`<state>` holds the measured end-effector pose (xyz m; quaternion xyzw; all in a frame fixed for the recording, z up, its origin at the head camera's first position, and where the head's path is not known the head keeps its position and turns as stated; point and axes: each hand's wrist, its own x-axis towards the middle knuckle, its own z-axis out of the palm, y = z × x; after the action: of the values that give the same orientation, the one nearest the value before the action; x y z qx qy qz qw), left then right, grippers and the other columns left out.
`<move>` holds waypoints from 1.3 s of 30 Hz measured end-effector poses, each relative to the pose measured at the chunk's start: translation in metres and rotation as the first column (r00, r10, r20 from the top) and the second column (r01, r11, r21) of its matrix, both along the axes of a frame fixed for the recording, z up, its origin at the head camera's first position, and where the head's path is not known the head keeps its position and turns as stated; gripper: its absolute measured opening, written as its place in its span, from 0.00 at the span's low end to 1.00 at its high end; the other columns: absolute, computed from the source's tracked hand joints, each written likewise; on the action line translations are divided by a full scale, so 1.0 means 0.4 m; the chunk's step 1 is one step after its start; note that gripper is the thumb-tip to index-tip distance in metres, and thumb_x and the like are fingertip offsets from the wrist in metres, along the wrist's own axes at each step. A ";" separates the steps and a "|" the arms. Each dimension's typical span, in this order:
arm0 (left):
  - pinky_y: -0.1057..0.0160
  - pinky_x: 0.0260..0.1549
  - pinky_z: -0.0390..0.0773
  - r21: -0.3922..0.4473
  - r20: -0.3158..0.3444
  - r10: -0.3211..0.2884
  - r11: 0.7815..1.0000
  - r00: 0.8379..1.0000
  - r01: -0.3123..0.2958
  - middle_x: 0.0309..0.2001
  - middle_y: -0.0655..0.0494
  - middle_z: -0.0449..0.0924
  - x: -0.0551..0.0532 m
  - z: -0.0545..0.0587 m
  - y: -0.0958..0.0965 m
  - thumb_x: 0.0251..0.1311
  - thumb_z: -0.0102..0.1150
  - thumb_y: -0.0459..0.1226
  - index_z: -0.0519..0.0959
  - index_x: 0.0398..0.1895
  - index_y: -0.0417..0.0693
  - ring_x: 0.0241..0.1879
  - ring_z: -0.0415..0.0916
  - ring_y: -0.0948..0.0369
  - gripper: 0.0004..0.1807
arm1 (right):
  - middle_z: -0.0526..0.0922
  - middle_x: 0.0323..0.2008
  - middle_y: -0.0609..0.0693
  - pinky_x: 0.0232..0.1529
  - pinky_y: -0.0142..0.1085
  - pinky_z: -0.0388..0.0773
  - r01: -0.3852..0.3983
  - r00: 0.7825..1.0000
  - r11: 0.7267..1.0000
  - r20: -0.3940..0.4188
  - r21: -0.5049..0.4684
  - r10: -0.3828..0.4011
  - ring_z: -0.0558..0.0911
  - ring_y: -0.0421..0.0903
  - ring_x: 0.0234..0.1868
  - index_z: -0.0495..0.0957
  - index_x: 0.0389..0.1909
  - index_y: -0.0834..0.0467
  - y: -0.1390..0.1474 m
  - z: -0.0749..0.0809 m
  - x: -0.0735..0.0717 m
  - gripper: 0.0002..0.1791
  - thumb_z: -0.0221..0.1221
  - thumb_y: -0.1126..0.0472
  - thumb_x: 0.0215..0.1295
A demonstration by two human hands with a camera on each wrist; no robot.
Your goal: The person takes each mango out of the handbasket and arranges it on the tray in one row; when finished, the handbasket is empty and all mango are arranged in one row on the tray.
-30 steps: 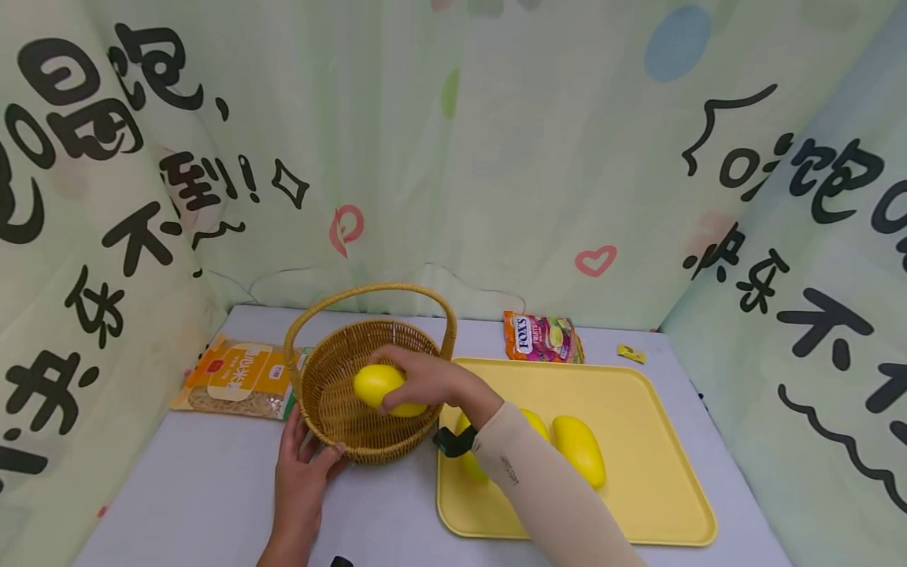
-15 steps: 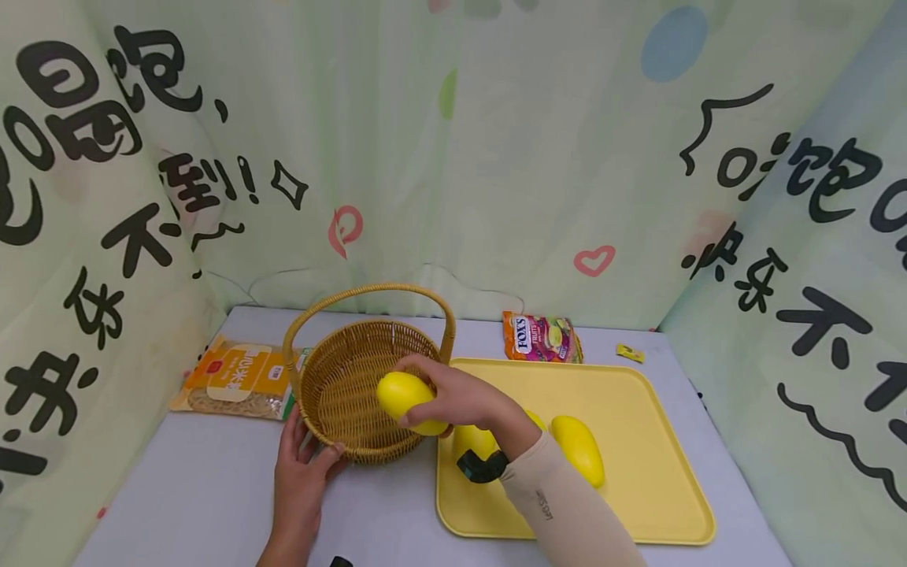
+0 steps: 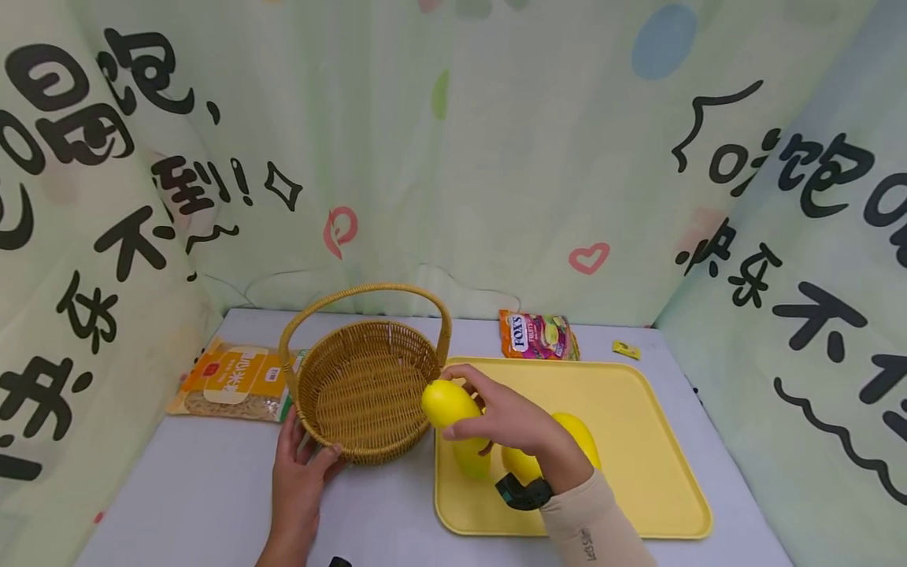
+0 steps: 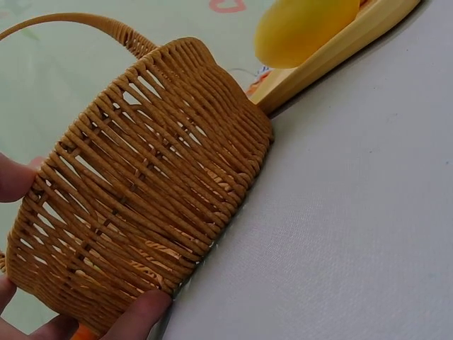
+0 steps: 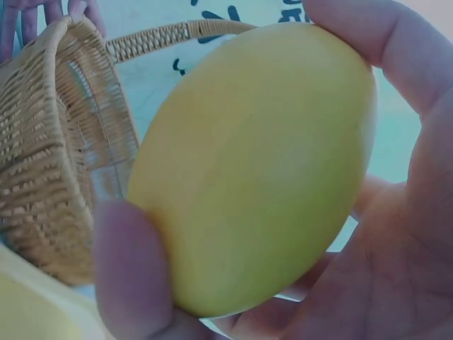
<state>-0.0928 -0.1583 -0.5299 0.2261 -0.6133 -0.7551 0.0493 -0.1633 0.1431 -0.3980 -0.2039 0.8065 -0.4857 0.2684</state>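
Note:
My right hand [image 3: 513,421] holds a yellow mango [image 3: 449,403] above the left edge of the yellow tray [image 3: 659,465], thumb on one side and fingers on the other. The right wrist view shows that mango [image 5: 255,170] up close, smooth with a greenish tint low down. Beside the tray stands a wicker basket [image 3: 368,455] with a tall arched handle, nothing inside it. My left hand [image 3: 301,480] grips its near left side, thumb over the rim and fingers against the outer wall [image 4: 141,170]. More mangoes [image 3: 579,437] lie on the tray, partly hidden by the right hand and wrist.
An orange bag of grain [image 3: 237,382] lies left of the basket. Behind the tray are a FOX'S candy bag [image 3: 538,336] and a small yellow packet [image 3: 627,350]. Printed curtains [image 3: 496,157] enclose the white table [image 3: 191,488] at the back and sides.
My right hand has moved right with the mango, from over the inside of the basket to over the tray's left edge. The left hand has stayed on the basket.

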 end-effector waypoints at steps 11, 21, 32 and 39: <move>0.63 0.50 0.88 0.007 0.000 0.001 1.000 1.000 -0.001 0.87 0.55 0.41 0.001 -0.002 0.003 0.66 0.62 0.24 0.42 0.86 0.81 0.79 0.58 0.48 0.59 | 0.75 0.54 0.62 0.31 0.45 0.87 0.118 0.993 0.993 0.003 -0.005 -0.118 0.79 0.56 0.47 0.67 0.69 0.41 0.111 -0.019 0.047 0.36 0.72 0.51 0.62; 0.61 0.51 0.88 -0.004 0.007 0.003 1.000 1.000 -0.003 0.87 0.56 0.43 0.002 0.001 0.009 0.65 0.62 0.25 0.43 0.85 0.82 0.78 0.61 0.48 0.59 | 0.71 0.53 0.63 0.30 0.45 0.88 0.240 0.971 0.971 -0.026 0.013 -0.240 0.76 0.55 0.46 0.65 0.70 0.46 0.222 -0.040 0.096 0.38 0.71 0.54 0.61; 0.61 0.50 0.88 -0.004 0.001 0.008 1.000 1.000 -0.008 0.87 0.57 0.45 0.005 0.002 0.007 0.65 0.61 0.24 0.44 0.85 0.82 0.77 0.61 0.49 0.58 | 0.71 0.56 0.64 0.37 0.47 0.91 0.419 0.905 0.906 0.055 0.066 -0.423 0.77 0.56 0.50 0.60 0.74 0.46 0.322 -0.058 0.160 0.42 0.72 0.55 0.62; 0.62 0.51 0.88 -0.007 -0.009 0.011 1.000 1.000 -0.011 0.87 0.57 0.44 0.006 -0.003 0.006 0.65 0.61 0.23 0.42 0.86 0.80 0.77 0.61 0.50 0.59 | 0.70 0.64 0.64 0.45 0.46 0.91 0.513 0.853 0.849 0.034 0.127 -0.521 0.76 0.56 0.56 0.57 0.77 0.46 0.373 -0.069 0.179 0.46 0.72 0.52 0.64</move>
<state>-0.0903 -0.1560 -0.5309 0.2261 -0.6146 -0.7536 0.0571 -0.0917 0.2921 -0.4254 0.0527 0.8484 -0.5000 0.1659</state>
